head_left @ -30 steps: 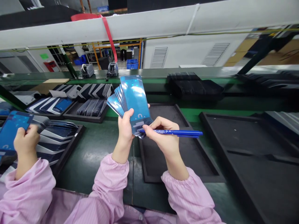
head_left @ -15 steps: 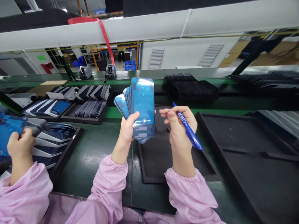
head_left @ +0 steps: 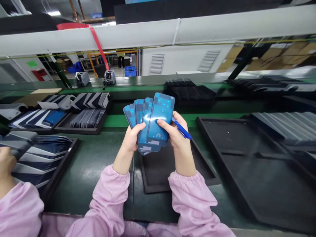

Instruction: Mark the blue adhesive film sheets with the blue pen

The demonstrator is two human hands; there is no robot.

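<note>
My left hand (head_left: pixel 130 140) is closed around a fanned stack of thin blue phone-sized panels (head_left: pixel 140 113), its thumb lying on their faces. With thumb in front and fingers behind, my right hand (head_left: pixel 179 135) grips the rightmost blue panel (head_left: pixel 161 115), which overlaps the rest of the fan. A blue pen (head_left: pixel 182 129) is also tucked in the right hand, pointing down to the right. Both hands are raised above a black foam tray (head_left: pixel 160 171) on the dark green bench. The fingers behind the panels are mostly hidden.
At left, a co-worker's hand (head_left: pixel 5 168) is beside a tray of stacked panels (head_left: pixel 46 154). Other filled trays (head_left: pixel 86 118) stand behind it. A large black tray (head_left: pixel 237 164) lies at right, near grey panels (head_left: pixel 283 126). Tape dispensers (head_left: pixel 109 77) sit on the back ledge.
My right hand has moved left onto the stack and taken hold of the rightmost panel, keeping the pen. The fan is spread wider. The co-worker's hand has moved left.
</note>
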